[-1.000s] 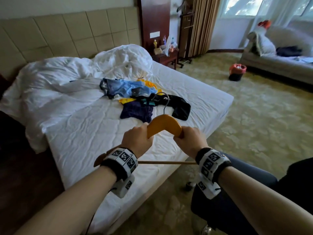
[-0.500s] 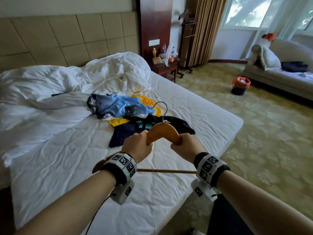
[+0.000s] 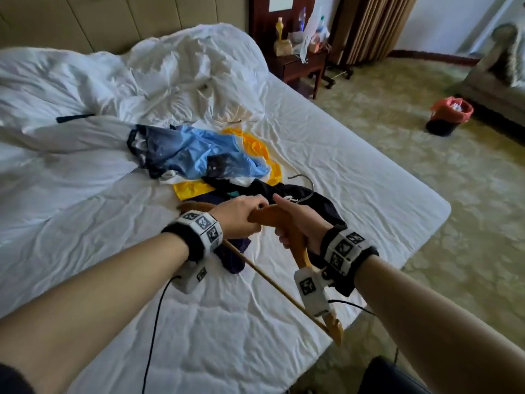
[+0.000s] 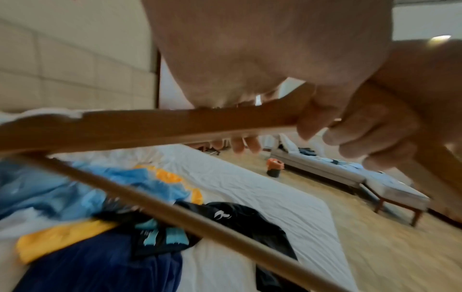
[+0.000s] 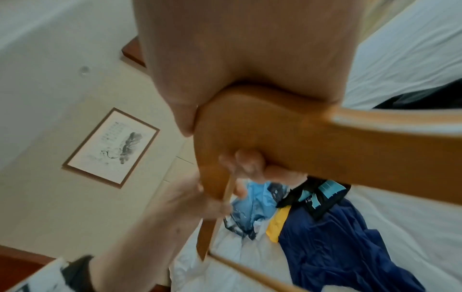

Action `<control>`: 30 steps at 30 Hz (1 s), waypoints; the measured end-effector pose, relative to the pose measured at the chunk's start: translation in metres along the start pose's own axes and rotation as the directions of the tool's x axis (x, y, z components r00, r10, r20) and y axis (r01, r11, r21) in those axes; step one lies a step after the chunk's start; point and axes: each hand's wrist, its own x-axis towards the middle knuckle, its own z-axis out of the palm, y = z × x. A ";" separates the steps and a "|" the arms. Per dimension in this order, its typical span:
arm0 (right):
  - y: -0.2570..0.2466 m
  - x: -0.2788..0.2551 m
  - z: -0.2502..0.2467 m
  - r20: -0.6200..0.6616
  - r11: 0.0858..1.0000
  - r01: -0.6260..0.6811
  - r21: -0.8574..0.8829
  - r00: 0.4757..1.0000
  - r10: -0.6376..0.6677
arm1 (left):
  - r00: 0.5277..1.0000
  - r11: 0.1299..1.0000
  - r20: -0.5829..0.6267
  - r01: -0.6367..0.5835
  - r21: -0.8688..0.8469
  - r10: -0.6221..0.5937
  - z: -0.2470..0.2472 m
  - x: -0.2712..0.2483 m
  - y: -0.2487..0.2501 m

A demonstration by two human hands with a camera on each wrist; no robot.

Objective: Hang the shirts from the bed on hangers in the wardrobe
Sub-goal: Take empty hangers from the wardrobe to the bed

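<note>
A wooden hanger (image 3: 270,217) with a thin crossbar and a metal hook (image 3: 308,184) is held over the bed, tilted so its right end points down toward me. My left hand (image 3: 241,216) grips its left shoulder; my right hand (image 3: 295,223) grips the right shoulder (image 5: 312,134). Just beyond the hands lies a heap of shirts: a black one (image 3: 287,194), a navy one (image 4: 105,264), a yellow one (image 3: 255,149) and a light blue one (image 3: 196,152). The hanger's wood (image 4: 155,126) crosses the left wrist view above the pile.
A white bed (image 3: 355,172) with a crumpled duvet (image 3: 119,81) fills the left. A nightstand (image 3: 301,64) with bottles stands at the bed's far corner. A bin with a red liner (image 3: 449,115) and a sofa (image 3: 500,78) are across the carpet. No wardrobe in view.
The view has closed in on the bed. The hanger has tipped from level to slanting, its right end lowered toward me, and both hands now sit right over the shirt pile.
</note>
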 end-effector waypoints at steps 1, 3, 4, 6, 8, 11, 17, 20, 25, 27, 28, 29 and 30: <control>0.003 0.020 -0.002 -0.022 1.000 0.008 0.019 1.000 -0.008 | 0.998 1.000 -0.057 0.013 -0.019 -0.014 0.004 0.013 -0.013; 0.012 0.059 -0.006 -0.062 0.997 0.031 0.070 0.998 -0.026 | 0.967 0.998 -0.249 0.057 -0.001 -0.055 0.022 0.039 -0.041; 0.017 0.079 -0.008 -0.081 0.994 0.043 0.104 0.996 -0.034 | 0.940 0.995 -0.326 0.103 -0.002 -0.098 0.033 0.049 -0.055; 0.028 0.119 -0.011 -0.128 0.985 0.066 0.159 0.991 -0.046 | 0.897 0.975 -0.389 0.223 -0.008 -0.209 0.065 0.070 -0.084; 0.045 0.160 -0.012 -0.178 0.981 0.086 0.174 0.982 -0.055 | 0.892 0.936 -0.303 0.353 0.003 -0.335 0.107 0.087 -0.112; 0.077 0.215 -0.010 -0.217 0.992 0.096 0.079 0.973 -0.077 | 0.886 0.887 -0.097 0.459 0.058 -0.453 0.175 0.105 -0.153; 0.163 0.298 -0.009 -0.188 0.960 0.078 -0.268 0.973 -0.132 | 0.851 0.862 0.143 0.491 0.124 -0.506 0.274 0.129 -0.209; 0.191 0.316 -0.010 -0.175 0.942 0.121 -0.314 0.967 -0.183 | 0.841 0.844 0.075 0.532 0.064 -0.536 0.301 0.138 -0.217; 0.194 0.327 -0.020 -0.148 0.977 0.114 -0.178 0.979 -0.141 | 0.793 0.790 -0.044 0.598 -0.131 -0.608 0.301 0.144 -0.214; 0.187 0.316 -0.021 -0.102 0.976 0.086 -0.202 0.989 -0.108 | 0.772 0.765 -0.057 0.614 -0.193 -0.634 0.282 0.140 -0.209; 0.184 0.308 -0.020 -0.073 0.969 0.072 -0.237 0.993 -0.092 | 0.771 0.765 -0.070 0.610 -0.208 -0.633 0.270 0.136 -0.205; 0.180 0.298 -0.018 -0.049 0.959 0.070 -0.274 0.995 -0.086 | 0.776 0.772 -0.084 0.597 -0.218 -0.625 0.256 0.133 -0.201; 0.175 0.287 -0.016 -0.038 0.951 0.076 -0.298 0.995 -0.091 | 0.785 0.782 -0.101 0.581 -0.225 -0.612 0.240 0.128 -0.197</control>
